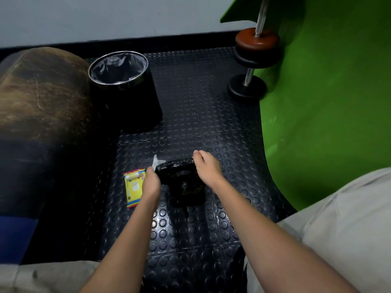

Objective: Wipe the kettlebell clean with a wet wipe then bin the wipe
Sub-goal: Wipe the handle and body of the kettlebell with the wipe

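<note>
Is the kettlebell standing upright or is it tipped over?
Upright: the kettlebell rests on its base, handle on top, held by the right hand.

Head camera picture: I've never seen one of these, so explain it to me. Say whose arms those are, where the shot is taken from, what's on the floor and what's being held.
There is no machine here. A person wears a camera on the head, so you look down along their own two bare arms.

The left hand pinches a white wipe against the left end of the kettlebell's handle. The right hand grips the handle's right end. The kettlebell is black and stands on the studded rubber floor.

Beside the left hand lies a yellow wipe packet. Further off stands a black bin with a liner. At the top right, a barbell leans against a green wall. The pale cloth at the bottom corners seems to be the person's clothing.
</note>
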The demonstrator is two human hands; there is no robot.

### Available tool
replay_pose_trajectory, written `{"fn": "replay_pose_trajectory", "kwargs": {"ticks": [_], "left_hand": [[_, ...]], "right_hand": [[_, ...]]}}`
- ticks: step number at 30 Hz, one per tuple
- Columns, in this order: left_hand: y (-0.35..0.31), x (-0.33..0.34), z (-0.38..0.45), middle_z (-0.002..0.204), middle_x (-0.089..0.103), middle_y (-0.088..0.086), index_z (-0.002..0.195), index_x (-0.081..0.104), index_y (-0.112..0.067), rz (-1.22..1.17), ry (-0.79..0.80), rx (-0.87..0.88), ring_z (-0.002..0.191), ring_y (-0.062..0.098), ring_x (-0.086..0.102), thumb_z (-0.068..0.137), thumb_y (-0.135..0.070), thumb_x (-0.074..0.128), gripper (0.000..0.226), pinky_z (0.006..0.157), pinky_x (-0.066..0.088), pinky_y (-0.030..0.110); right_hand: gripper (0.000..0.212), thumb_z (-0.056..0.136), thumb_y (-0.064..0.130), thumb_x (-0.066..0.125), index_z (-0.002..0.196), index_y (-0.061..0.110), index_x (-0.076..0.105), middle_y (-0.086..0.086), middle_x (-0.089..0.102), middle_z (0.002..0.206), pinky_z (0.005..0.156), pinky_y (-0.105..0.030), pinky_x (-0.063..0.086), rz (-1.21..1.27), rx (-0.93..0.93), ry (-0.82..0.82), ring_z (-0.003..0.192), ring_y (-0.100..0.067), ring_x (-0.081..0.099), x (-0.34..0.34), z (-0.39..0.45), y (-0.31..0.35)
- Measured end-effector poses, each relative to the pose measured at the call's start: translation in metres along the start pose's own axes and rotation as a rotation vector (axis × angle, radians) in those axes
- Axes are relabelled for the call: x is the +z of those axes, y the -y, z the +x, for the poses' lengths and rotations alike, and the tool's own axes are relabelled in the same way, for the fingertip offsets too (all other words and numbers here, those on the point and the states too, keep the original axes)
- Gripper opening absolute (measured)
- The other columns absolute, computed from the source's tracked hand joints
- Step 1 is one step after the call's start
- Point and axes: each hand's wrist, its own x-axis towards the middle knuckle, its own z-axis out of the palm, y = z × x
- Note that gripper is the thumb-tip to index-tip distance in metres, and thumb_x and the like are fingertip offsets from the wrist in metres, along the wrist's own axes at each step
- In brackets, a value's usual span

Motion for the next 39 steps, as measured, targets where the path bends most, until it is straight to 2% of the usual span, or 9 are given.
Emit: {"fn": "replay_pose_trajectory", "kwargs": {"ticks": [6, 12, 18, 22, 24, 26, 29, 33, 39], "left_hand": [[-0.005, 0.011, -0.027, 0.080, 0.054, -0.002, 0.073, 0.048, -0.017, 0.620, -0.253, 0.761, 0.078, 0.021, 0.049, 0.103, -0.030, 0.032, 0.036, 0.070, 0.036, 0.037], [0.018, 0.016, -0.019, 0.105, 0.058, -0.003, 0.116, 0.061, -0.017, 0.725, -0.265, 1.017, 0.098, 0.017, 0.050, 0.107, -0.031, 0.030, 0.035, 0.092, 0.041, 0.036], [0.023, 0.014, -0.019, 0.099, 0.051, -0.004, 0.101, 0.050, -0.016, 0.251, -0.210, 0.661, 0.095, 0.015, 0.046, 0.109, -0.036, 0.022, 0.036, 0.091, 0.042, 0.038], [0.012, 0.010, -0.008, 0.122, 0.063, 0.001, 0.124, 0.060, -0.017, -0.103, -0.075, 0.158, 0.109, 0.019, 0.056, 0.100, -0.050, 0.028, 0.052, 0.103, 0.044, 0.038], [0.006, 0.003, 0.000, 0.101, 0.070, 0.007, 0.113, 0.065, -0.017, -0.172, 0.011, -0.044, 0.086, 0.024, 0.064, 0.094, -0.056, 0.033, 0.055, 0.078, 0.056, 0.037], [-0.001, 0.000, 0.001, 0.088, 0.067, 0.006, 0.107, 0.066, -0.016, -0.105, 0.058, -0.066, 0.070, 0.022, 0.058, 0.096, -0.052, 0.033, 0.050, 0.056, 0.047, 0.028], [-0.010, 0.000, -0.001, 0.104, 0.064, 0.012, 0.097, 0.059, -0.009, 0.274, -0.049, 0.156, 0.085, 0.026, 0.051, 0.100, -0.037, 0.028, 0.042, 0.067, 0.035, 0.033], [-0.018, 0.009, -0.016, 0.081, 0.055, 0.008, 0.071, 0.041, -0.011, 0.640, -0.160, 0.601, 0.081, 0.028, 0.047, 0.102, -0.020, 0.028, 0.035, 0.068, 0.030, 0.036], [0.004, 0.017, -0.020, 0.086, 0.057, -0.001, 0.091, 0.056, -0.015, 0.945, -0.245, 1.068, 0.085, 0.023, 0.051, 0.104, -0.023, 0.026, 0.034, 0.088, 0.043, 0.040]], "right_hand": [[0.046, 0.106, 0.040, 0.038, 0.067, 0.017, 0.040, 0.000, 0.051, 0.082, 0.066, -0.033, 0.033, -0.001, 0.020, -0.014, 0.074, -0.014, 0.047, 0.001, 0.000, 0.001], [0.045, 0.106, 0.040, 0.039, 0.066, 0.019, 0.044, -0.001, 0.054, 0.085, 0.067, -0.032, 0.034, 0.008, 0.016, -0.024, 0.075, -0.014, 0.049, 0.001, 0.000, 0.000], [0.045, 0.106, 0.041, 0.037, 0.068, 0.017, 0.039, 0.002, 0.049, 0.082, 0.068, -0.032, 0.037, 0.015, 0.008, -0.009, 0.076, -0.013, 0.046, 0.001, -0.001, -0.001], [0.045, 0.107, 0.040, 0.036, 0.069, 0.015, 0.040, 0.002, 0.050, 0.083, 0.067, -0.032, 0.035, 0.008, 0.004, -0.007, 0.077, -0.012, 0.047, 0.000, -0.001, 0.001], [0.045, 0.107, 0.040, 0.036, 0.072, 0.013, 0.043, 0.001, 0.053, 0.086, 0.070, -0.032, 0.037, 0.000, 0.006, -0.004, 0.081, -0.013, 0.049, 0.000, -0.001, 0.002], [0.044, 0.107, 0.040, 0.035, 0.074, 0.012, 0.046, 0.000, 0.055, 0.090, 0.071, -0.033, 0.037, -0.011, 0.009, -0.001, 0.084, -0.014, 0.051, 0.000, -0.001, 0.002], [0.045, 0.107, 0.040, 0.035, 0.072, 0.014, 0.044, 0.000, 0.054, 0.088, 0.067, -0.030, 0.037, -0.015, 0.011, -0.004, 0.081, -0.014, 0.050, 0.000, -0.001, 0.000], [0.045, 0.106, 0.041, 0.036, 0.068, 0.018, 0.041, 0.002, 0.050, 0.082, 0.063, -0.030, 0.034, -0.018, 0.018, -0.014, 0.075, -0.014, 0.047, 0.001, 0.000, -0.001], [0.045, 0.106, 0.041, 0.037, 0.067, 0.021, 0.044, 0.000, 0.055, 0.084, 0.063, -0.030, 0.033, -0.035, 0.015, -0.030, 0.076, -0.015, 0.049, 0.003, 0.002, -0.001]]}}
